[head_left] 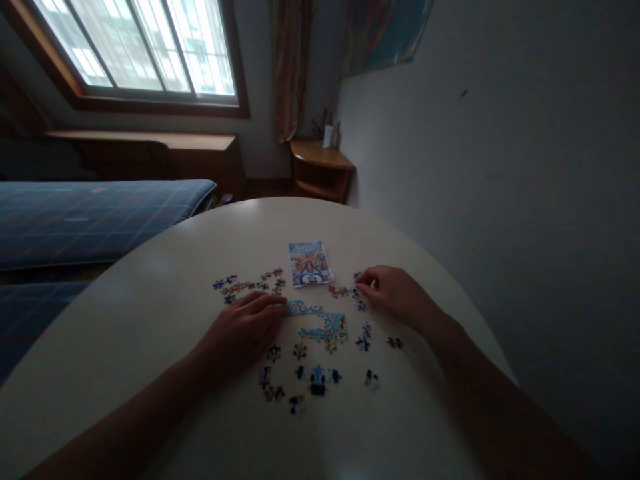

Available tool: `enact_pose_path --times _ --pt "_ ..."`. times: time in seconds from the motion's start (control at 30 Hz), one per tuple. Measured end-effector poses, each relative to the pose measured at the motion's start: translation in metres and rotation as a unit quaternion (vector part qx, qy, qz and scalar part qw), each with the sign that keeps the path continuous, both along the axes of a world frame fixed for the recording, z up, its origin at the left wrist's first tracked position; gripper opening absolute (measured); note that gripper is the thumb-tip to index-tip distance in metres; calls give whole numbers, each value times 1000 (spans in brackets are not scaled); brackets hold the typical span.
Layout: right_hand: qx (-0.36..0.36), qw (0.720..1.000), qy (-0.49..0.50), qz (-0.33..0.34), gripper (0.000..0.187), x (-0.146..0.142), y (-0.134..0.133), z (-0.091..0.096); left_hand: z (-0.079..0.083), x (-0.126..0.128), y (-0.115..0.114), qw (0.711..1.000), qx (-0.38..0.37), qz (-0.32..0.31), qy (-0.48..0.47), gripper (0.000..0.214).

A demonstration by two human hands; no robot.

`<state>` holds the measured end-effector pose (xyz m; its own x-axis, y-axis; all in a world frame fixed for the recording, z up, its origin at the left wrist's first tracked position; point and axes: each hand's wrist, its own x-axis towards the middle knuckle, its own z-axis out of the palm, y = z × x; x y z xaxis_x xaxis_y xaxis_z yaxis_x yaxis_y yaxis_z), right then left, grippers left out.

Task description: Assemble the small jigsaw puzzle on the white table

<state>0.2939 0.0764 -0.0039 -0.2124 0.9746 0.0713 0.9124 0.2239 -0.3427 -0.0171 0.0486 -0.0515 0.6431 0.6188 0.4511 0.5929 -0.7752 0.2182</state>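
Observation:
My left hand (257, 323) lies flat, fingers stretched out, its fingertips touching the left end of a joined light-blue puzzle strip (297, 307). My right hand (383, 287) is closed in a pinch at a small puzzle piece (355, 292), partly covered by the fingertips. Between the hands is a joined light-blue puzzle corner (335, 323) with lettering. Closer to me lie a joined blue face section (319, 378) and a curved dark joined section (267, 383). Loose pieces (240, 288) are scattered beyond my left hand. Some pieces may be hidden under my palms.
A printed picture sheet or packet (310, 263) with a blue cartoon figure lies behind the pieces. More loose pieces (395, 343) lie at the right and a piece (371, 380) nearer me. The round white table (195, 247) stands beside a wall and a plaid-covered bed (100, 220).

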Motion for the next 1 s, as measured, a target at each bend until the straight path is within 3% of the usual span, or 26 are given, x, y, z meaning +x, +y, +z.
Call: enact_pose_path --times 0.37,0.53,0.77,1.0 --pt "92 990 45 96 5 -51 -17 -16 -1 2 1 999 18 28 -6 22" --pt "97 987 56 113 18 -70 -27 -26 -3 5 0 999 8 41 -6 22" --pt "84 987 65 122 34 -79 -26 -30 -6 9 1 997 -12 77 -22 18" --pt "79 984 78 139 30 -82 -24 -34 -9 12 2 990 -50 125 -48 18"
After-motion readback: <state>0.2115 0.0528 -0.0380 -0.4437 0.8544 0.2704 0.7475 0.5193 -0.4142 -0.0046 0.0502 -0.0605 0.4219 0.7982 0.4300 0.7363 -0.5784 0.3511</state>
